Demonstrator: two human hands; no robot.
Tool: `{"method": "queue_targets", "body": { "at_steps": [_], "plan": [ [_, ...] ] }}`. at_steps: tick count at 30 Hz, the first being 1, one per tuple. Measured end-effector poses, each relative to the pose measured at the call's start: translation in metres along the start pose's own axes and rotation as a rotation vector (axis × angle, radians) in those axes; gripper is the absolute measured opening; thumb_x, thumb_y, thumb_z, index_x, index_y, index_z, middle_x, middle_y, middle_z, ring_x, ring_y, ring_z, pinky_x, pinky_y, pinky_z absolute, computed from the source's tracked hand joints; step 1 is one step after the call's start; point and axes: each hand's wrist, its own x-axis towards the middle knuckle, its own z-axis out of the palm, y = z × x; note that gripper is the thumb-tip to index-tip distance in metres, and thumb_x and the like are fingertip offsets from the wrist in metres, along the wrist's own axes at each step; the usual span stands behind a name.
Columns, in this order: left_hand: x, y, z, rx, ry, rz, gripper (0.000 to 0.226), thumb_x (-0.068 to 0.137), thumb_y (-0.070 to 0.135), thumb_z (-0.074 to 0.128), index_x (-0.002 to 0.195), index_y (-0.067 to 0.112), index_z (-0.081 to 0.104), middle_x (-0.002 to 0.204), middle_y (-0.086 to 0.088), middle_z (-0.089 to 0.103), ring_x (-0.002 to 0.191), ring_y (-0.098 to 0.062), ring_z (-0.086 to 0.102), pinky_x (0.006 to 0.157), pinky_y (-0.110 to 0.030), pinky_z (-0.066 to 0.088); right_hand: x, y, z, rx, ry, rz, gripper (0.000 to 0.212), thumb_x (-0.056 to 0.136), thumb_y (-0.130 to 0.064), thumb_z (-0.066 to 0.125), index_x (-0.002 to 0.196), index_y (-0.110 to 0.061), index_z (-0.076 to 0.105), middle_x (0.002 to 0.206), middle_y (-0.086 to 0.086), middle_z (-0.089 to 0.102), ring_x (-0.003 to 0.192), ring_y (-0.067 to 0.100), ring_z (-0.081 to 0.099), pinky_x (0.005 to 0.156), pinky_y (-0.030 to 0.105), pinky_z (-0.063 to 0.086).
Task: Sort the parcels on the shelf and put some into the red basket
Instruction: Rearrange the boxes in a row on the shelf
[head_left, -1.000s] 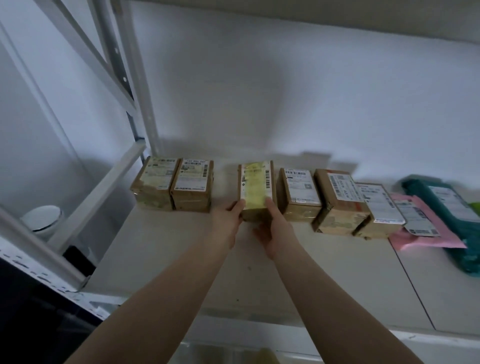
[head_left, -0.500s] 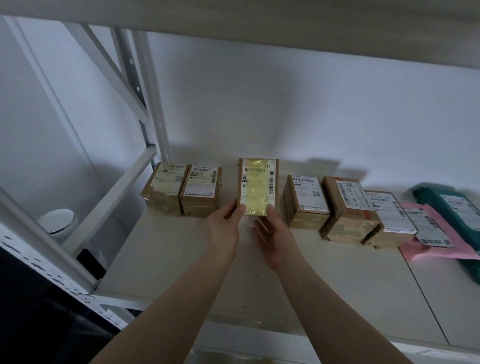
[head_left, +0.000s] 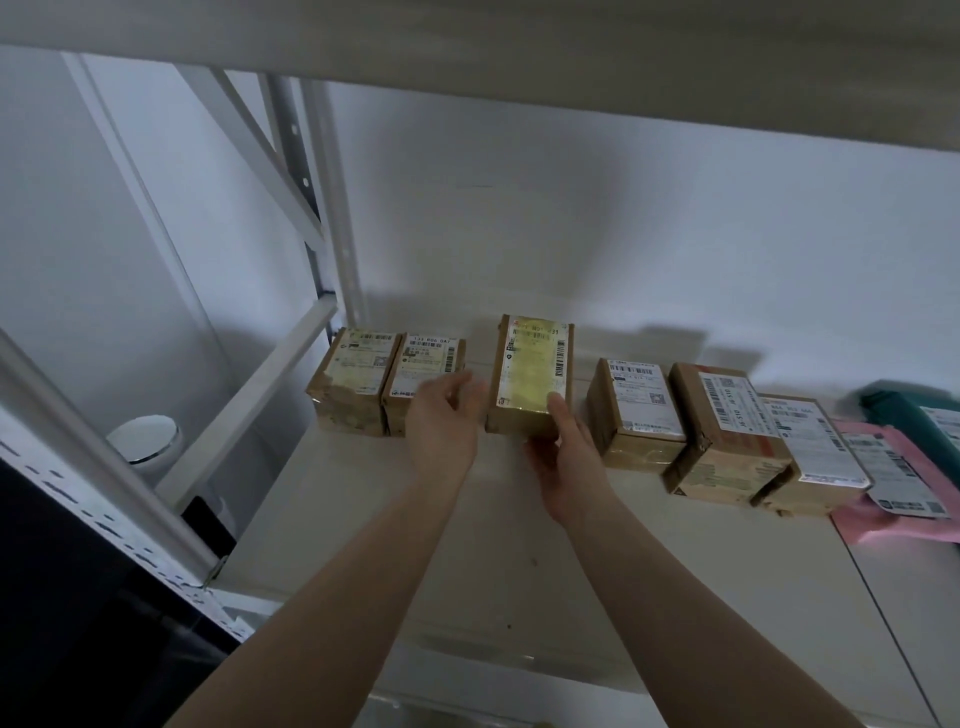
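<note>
A cardboard parcel with a yellow-taped label (head_left: 532, 371) is tilted up off the shelf (head_left: 467, 561), and my right hand (head_left: 563, 452) holds its near right corner, thumb on top. My left hand (head_left: 441, 421) has come off that parcel and hovers, blurred, fingers apart, in front of the two brown parcels (head_left: 384, 382) at the left end. To the right stand three more brown boxes (head_left: 717, 426) in a row. No red basket is in view.
A pink mailer (head_left: 893, 478) and a teal bag (head_left: 924, 415) lie at the far right. A white metal upright (head_left: 337, 208) and diagonal braces frame the shelf's left side. Another shelf board runs overhead. A white round bin (head_left: 148, 441) sits below left.
The yellow-labelled parcel has been lifted and tipped up toward me. My left hand has let go of it and moved left; my right hand still holds it.
</note>
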Motion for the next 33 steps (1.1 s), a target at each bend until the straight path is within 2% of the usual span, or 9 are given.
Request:
{"method": "queue_targets", "body": {
  "at_steps": [2,4,7,9,12,17,19,22,33],
  "plan": [
    [0.026,-0.003,-0.016,0.132,0.103,0.052,0.043,0.091,0.046,0.055,0.125,0.023,0.064,0.129,0.0,0.061,0.114,-0.017,0.058,0.095,-0.035,0.048,0.005,-0.004,0.01,-0.079,0.038,0.054,0.037,0.085,-0.038,0.073,0.118,-0.023,0.063,0.115,0.0,0.068,0.11,0.019,0.064,0.1,0.037,0.051],
    [0.052,-0.01,-0.035,0.37,0.108,0.052,0.05,0.094,0.048,0.048,0.137,0.023,0.053,0.148,-0.007,0.044,0.136,-0.027,0.04,0.112,-0.044,0.033,0.011,-0.006,0.017,-0.196,0.102,0.079,0.044,0.086,-0.043,0.071,0.123,-0.022,0.059,0.117,0.001,0.064,0.107,0.019,0.06,0.098,0.036,0.05],
    [0.078,-0.024,-0.057,0.789,-0.082,-0.02,0.064,0.097,0.058,0.028,0.152,0.027,0.024,0.163,-0.011,0.006,0.15,-0.033,-0.002,0.119,-0.051,-0.001,0.015,-0.005,0.027,-0.31,0.174,0.089,0.065,0.087,-0.046,0.068,0.142,-0.016,0.049,0.136,0.006,0.057,0.109,0.021,0.055,0.093,0.034,0.047],
    [0.085,-0.035,-0.064,0.902,-0.171,-0.041,0.068,0.096,0.062,0.02,0.154,0.028,0.013,0.163,-0.012,-0.005,0.148,-0.036,-0.013,0.117,-0.056,-0.008,0.015,-0.003,0.033,-0.366,0.177,0.095,0.068,0.089,-0.048,0.065,0.145,-0.014,0.047,0.14,0.006,0.055,0.113,0.021,0.054,0.091,0.032,0.046],
    [0.086,-0.044,-0.067,0.946,-0.236,-0.047,0.07,0.095,0.063,0.019,0.155,0.029,0.01,0.163,-0.012,-0.006,0.148,-0.035,-0.014,0.116,-0.058,-0.009,0.024,0.005,0.036,-0.421,0.192,0.091,0.072,0.085,-0.054,0.066,0.143,-0.016,0.05,0.139,0.007,0.056,0.119,0.025,0.056,0.1,0.037,0.047],
    [0.084,-0.043,-0.07,0.961,-0.277,-0.033,0.068,0.096,0.062,0.02,0.155,0.031,0.007,0.163,-0.01,-0.007,0.149,-0.033,-0.01,0.116,-0.055,-0.009,0.023,0.015,0.033,-0.544,0.255,0.062,0.069,0.076,-0.064,0.067,0.133,-0.025,0.059,0.132,0.007,0.054,0.106,0.025,0.055,0.096,0.044,0.051],
    [0.081,-0.042,-0.069,0.951,-0.277,-0.024,0.067,0.096,0.061,0.021,0.155,0.03,0.009,0.163,-0.01,-0.005,0.149,-0.032,-0.009,0.117,-0.055,-0.008,0.02,0.014,0.03,-0.541,0.24,0.045,0.06,0.084,-0.053,0.066,0.134,-0.02,0.059,0.126,0.003,0.058,0.106,0.022,0.055,0.099,0.042,0.049],
    [0.076,-0.042,-0.066,0.948,-0.258,-0.014,0.067,0.096,0.061,0.023,0.155,0.03,0.012,0.163,-0.01,-0.003,0.149,-0.032,-0.008,0.117,-0.055,-0.008,0.014,0.009,0.026,-0.52,0.189,0.006,0.047,0.095,-0.036,0.061,0.136,-0.015,0.056,0.113,0.0,0.059,0.101,0.019,0.054,0.09,0.035,0.046],
    [0.075,-0.039,-0.058,0.969,-0.225,-0.033,0.068,0.096,0.062,0.02,0.155,0.029,0.011,0.163,-0.013,-0.002,0.149,-0.035,-0.01,0.115,-0.057,-0.011,0.011,-0.005,0.024,-0.955,0.115,-0.167,0.047,0.097,-0.041,0.051,0.138,-0.019,0.056,0.127,0.002,0.067,0.114,0.021,0.062,0.099,0.045,0.051]
  ]
}}
